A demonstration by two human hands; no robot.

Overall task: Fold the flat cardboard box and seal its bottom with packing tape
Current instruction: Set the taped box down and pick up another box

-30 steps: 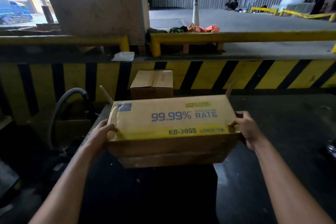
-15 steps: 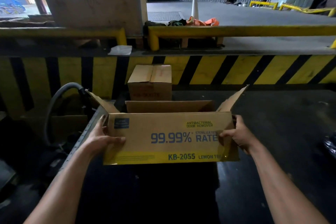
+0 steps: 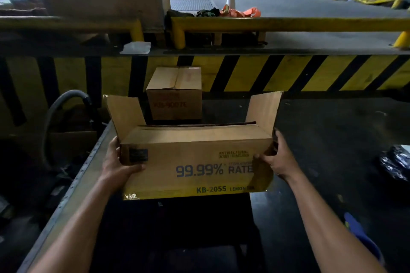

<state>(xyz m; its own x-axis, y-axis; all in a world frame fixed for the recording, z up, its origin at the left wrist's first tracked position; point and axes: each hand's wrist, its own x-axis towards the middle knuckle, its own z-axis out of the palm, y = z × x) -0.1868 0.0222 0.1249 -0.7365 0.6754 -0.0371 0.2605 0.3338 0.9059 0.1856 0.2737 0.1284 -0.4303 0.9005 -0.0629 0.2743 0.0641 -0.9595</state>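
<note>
Black-and-yellow striped dock wall (image 3: 288,73) closes off the far side. Counter (image 3: 84,170): metal rim along the left, dark top open to the right of the work.

Cardboard box (image 3: 195,162) mid-counter, printed face toward camera; cannot tell whether it touches the top. Long flaps folded flat, both end flaps upright and splayed outward.

Closed box (image 3: 175,95) behind, apart.

Left hand (image 3: 115,166) grasps the left end, thumb on the face; right hand (image 3: 279,162) grasps the right end likewise.

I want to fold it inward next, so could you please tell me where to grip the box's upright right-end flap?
Probably its free top edge, from the outer right side: the flap stands upright, leaning slightly outward, hinged on the box beside the right hand.
</note>
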